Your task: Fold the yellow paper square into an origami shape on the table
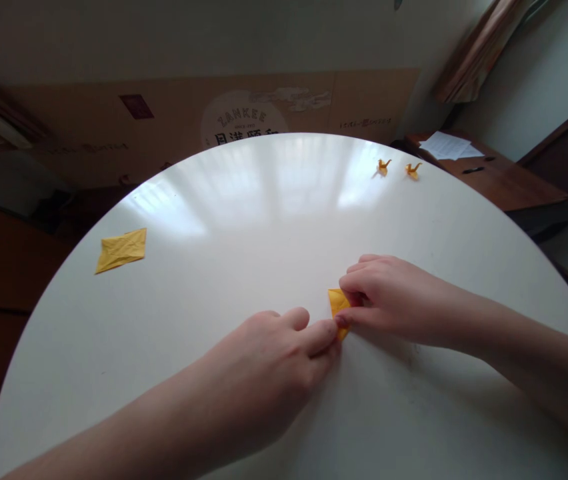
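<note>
A small folded piece of yellow paper (pixel 338 302) lies at the middle right of the white round table (pixel 244 267), partly covered by my fingers. My left hand (pixel 284 360) comes in from the lower left, and its closed fingers grip the paper's near edge. From the right, my right hand (pixel 384 293) has its thumb and curled fingers closed on the paper's right side. The fingertips of both hands almost meet at the near corner. How the covered part is folded, I cannot tell.
A flat creased stack of yellow paper (pixel 122 250) lies at the table's left. Two small orange-yellow paper cranes (pixel 383 167) stand near the far right edge. Beyond are a printed cardboard panel (pixel 174 113) and a brown wooden desk (pixel 509 180) bearing white sheets (pixel 447 145).
</note>
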Available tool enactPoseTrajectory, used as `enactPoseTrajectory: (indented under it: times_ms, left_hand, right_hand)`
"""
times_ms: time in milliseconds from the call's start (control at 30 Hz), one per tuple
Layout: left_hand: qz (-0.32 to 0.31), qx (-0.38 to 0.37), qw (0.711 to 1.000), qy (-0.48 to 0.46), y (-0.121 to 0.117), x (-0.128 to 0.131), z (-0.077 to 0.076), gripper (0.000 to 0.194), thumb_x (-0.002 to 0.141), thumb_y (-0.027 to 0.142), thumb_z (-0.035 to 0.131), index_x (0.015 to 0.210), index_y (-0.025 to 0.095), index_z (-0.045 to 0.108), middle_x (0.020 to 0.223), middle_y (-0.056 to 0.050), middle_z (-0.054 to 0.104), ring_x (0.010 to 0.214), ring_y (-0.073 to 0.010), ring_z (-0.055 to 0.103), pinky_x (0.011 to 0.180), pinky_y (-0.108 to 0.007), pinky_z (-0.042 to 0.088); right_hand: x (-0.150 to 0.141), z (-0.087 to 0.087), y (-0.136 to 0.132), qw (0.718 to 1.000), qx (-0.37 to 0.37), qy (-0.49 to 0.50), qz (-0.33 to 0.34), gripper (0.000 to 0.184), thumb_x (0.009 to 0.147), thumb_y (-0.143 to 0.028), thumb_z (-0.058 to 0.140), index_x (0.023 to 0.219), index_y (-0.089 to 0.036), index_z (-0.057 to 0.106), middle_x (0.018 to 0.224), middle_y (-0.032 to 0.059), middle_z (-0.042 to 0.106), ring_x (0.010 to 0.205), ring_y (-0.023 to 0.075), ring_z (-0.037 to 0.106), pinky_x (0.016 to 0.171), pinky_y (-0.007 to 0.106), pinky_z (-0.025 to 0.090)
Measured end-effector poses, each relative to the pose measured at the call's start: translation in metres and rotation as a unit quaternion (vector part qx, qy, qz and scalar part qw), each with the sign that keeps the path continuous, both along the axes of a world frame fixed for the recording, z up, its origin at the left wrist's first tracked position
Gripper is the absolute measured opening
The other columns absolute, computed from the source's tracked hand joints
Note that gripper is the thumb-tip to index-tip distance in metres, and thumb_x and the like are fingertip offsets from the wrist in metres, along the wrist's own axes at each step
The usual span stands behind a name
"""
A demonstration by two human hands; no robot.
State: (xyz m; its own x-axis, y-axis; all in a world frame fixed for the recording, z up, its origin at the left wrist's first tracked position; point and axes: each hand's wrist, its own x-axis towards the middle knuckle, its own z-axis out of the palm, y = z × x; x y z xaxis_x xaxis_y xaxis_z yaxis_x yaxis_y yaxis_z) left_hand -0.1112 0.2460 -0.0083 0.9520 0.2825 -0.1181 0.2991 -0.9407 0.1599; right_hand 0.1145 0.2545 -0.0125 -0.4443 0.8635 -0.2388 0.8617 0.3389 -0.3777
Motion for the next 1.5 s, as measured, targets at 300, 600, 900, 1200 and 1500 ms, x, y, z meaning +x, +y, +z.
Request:
enactPoseTrajectory:
  times_ms: [300,600,900,1200,1500]
  left_hand:
    - [0.005,-0.022,1.0,0.021,-0.001,0.001,0.004,0.041,0.091,0.016,0.048,0.132,0.021,0.055,0.111,-0.01,0.065,0.071,-0.0195,0.052,0.06,-0.031,0.047]
    - [0.028,-0.055,0.998,0.008,-0.003,0.002,0.007,0.043,0.09,0.017,0.049,0.133,0.022,0.052,0.113,-0.01,0.065,0.077,-0.0214,0.056,0.066,-0.033,0.051]
    - [0.026,-0.055,0.998,0.014,-0.003,0.001,0.006,0.041,0.09,0.017,0.05,0.131,0.022,0.054,0.112,-0.01,0.066,0.076,-0.0211,0.055,0.067,-0.033,0.05]
    - [0.027,-0.068,0.997,0.022,-0.002,0.003,0.01,0.037,0.091,0.018,0.051,0.127,0.023,0.057,0.107,-0.009,0.066,0.075,-0.0209,0.055,0.066,-0.033,0.051]
    - [0.024,-0.058,0.998,0.009,-0.003,0.003,0.01,0.032,0.093,0.019,0.049,0.124,0.023,0.057,0.106,-0.009,0.065,0.076,-0.0205,0.056,0.068,-0.032,0.051]
  right_hand:
    - [0.006,0.002,0.001,0.997,-0.043,-0.03,-0.059,0.04,0.082,-0.047,0.064,0.055,-0.02,0.054,0.054,-0.0017,0.056,0.05,0.0118,0.044,0.048,0.027,0.022]
    - [0.016,0.009,-0.001,0.996,-0.017,-0.046,-0.073,0.048,0.09,-0.053,0.053,0.055,-0.02,0.054,0.051,-0.0004,0.053,0.047,0.0126,0.04,0.049,0.029,0.02]
    - [0.001,0.008,-0.008,0.996,-0.039,-0.066,-0.035,0.046,0.084,-0.052,0.06,0.053,-0.021,0.051,0.05,-0.0008,0.054,0.045,0.013,0.04,0.047,0.028,0.02]
    - [0.013,0.012,-0.003,0.994,-0.056,-0.079,-0.056,0.037,0.084,-0.046,0.061,0.057,-0.022,0.056,0.055,0.0007,0.058,0.049,0.0144,0.047,0.048,0.028,0.023]
    - [0.031,0.007,0.009,0.995,-0.054,-0.013,-0.086,0.045,0.088,-0.05,0.055,0.056,-0.02,0.048,0.052,-0.0036,0.042,0.049,0.0116,0.035,0.048,0.028,0.021]
